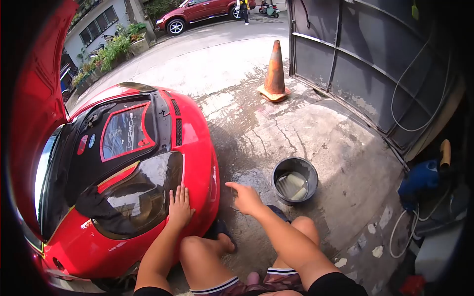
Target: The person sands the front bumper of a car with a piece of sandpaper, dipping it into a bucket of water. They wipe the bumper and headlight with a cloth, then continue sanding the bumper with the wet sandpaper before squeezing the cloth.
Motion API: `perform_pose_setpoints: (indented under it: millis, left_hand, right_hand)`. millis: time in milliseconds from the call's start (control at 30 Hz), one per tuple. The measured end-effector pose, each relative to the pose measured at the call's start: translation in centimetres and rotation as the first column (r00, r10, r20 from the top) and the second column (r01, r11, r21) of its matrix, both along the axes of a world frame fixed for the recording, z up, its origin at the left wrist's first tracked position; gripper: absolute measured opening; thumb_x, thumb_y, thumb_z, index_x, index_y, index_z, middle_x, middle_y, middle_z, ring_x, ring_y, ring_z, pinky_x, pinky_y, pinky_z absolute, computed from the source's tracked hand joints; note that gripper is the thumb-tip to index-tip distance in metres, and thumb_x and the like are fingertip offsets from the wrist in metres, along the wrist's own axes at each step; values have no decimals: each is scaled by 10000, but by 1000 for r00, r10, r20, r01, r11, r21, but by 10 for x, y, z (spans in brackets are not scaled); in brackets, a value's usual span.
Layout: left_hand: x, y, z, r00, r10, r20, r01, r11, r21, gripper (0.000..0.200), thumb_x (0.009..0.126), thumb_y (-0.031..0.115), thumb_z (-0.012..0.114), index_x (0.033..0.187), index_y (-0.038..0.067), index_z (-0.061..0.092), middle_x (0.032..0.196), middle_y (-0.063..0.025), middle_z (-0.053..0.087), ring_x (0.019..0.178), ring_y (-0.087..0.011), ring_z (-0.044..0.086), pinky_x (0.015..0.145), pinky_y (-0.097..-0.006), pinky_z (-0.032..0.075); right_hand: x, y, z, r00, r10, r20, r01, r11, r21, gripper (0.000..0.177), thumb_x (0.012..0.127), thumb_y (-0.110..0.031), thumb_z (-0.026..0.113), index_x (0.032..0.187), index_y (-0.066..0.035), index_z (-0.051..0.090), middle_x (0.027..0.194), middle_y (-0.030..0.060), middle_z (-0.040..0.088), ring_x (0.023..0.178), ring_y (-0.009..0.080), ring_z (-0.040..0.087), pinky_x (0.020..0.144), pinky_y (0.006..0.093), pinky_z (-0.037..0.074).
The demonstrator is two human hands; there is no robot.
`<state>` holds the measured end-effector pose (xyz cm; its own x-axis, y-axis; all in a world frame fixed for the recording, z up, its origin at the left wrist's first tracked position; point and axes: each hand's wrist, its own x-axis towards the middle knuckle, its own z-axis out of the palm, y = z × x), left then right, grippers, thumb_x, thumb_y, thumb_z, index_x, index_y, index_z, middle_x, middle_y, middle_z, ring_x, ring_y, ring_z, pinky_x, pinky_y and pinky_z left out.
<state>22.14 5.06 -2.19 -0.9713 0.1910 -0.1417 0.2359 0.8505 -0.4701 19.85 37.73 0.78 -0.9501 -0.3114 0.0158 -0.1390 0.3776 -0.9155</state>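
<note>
My left hand (180, 207) lies flat on the red car's (195, 143) front, fingers spread at the edge of a clouded headlight cover (143, 192). A dark cloth (104, 211) is draped over the near part of that headlight. My right hand (246, 198) hangs in the air between the car and a black bucket (273, 180), index finger stretched out and the other fingers curled. Nothing shows in it. Inside the bucket is water with a pale object (295, 186) whose kind I cannot make out.
The raised red hood (34, 98) stands at the left, above the open front compartment. An orange traffic cone (275, 74) stands ahead near a grey metal gate (365, 59). At the right are a blue machine (419, 180) and a looped hose (395, 241). A person (244, 11) stands by a parked car.
</note>
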Motion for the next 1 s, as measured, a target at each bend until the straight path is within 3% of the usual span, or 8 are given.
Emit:
perform_pose_setpoints:
  millis: [133,233,333,400,567,733,767,1000]
  left_hand:
    - [30,9,20,1000,6,20,-6,999,-37,961,956,587,703,1670,22,393,1747,-207,347,1647,-368,265,1335,-644,114]
    - [29,59,79,963,171,209,-197,974,109,716,958,499,752,1497,47,618,1499,-223,608,1452,-357,554,1254,-584,362]
    - [8,97,89,984,178,-28,-102,677,729,416,980,378,763,1256,67,746,1155,-184,720,1081,-326,741,999,-497,567]
    - [-12,134,115,962,102,-255,169,511,843,323,987,267,778,1223,49,736,1015,-155,727,887,-293,759,771,-435,577]
    - [-27,193,188,766,133,-629,607,170,776,233,913,208,877,983,29,746,728,-56,633,609,-176,563,604,-324,432]
    - [2,188,221,777,335,-534,629,-372,682,607,978,584,787,818,31,594,697,-2,541,593,-110,460,605,-298,351]
    - [7,186,230,794,350,-497,607,-406,684,694,935,702,741,807,41,568,684,4,509,580,-105,427,604,-308,321]
    - [27,146,247,783,410,-467,619,-446,646,634,916,656,761,811,67,551,691,12,479,581,-106,404,623,-317,314]
  right_hand:
    - [-6,8,39,988,140,-67,-141,990,-15,565,888,33,618,1423,-136,688,1115,249,781,1042,451,752,923,514,599]
    - [-23,1,12,970,190,-152,-164,972,167,526,897,-23,640,1402,-154,707,1159,230,782,1070,431,753,950,516,605]
    - [-24,-8,2,966,233,-108,-191,933,305,481,904,-66,645,1375,-144,711,1173,231,773,1089,432,742,967,536,589]
    - [-23,-14,11,963,264,-49,-229,905,359,477,906,-73,642,1372,-145,712,1178,223,774,1093,425,743,968,541,588]
    - [-25,-34,6,946,321,49,-311,853,418,494,912,-62,631,1386,-173,713,1195,201,779,1102,403,754,957,534,602]
    - [-22,-42,-9,945,327,31,-306,843,443,521,885,-50,656,1389,-171,705,1178,191,778,1095,404,748,946,528,605]
    - [-22,-43,-9,942,335,29,-311,836,452,527,880,-47,662,1390,-170,703,1175,189,777,1094,404,747,944,526,606]
    - [-30,-60,0,932,345,112,-348,766,541,545,863,-57,685,1398,-158,695,1206,181,771,1108,403,741,960,516,601]
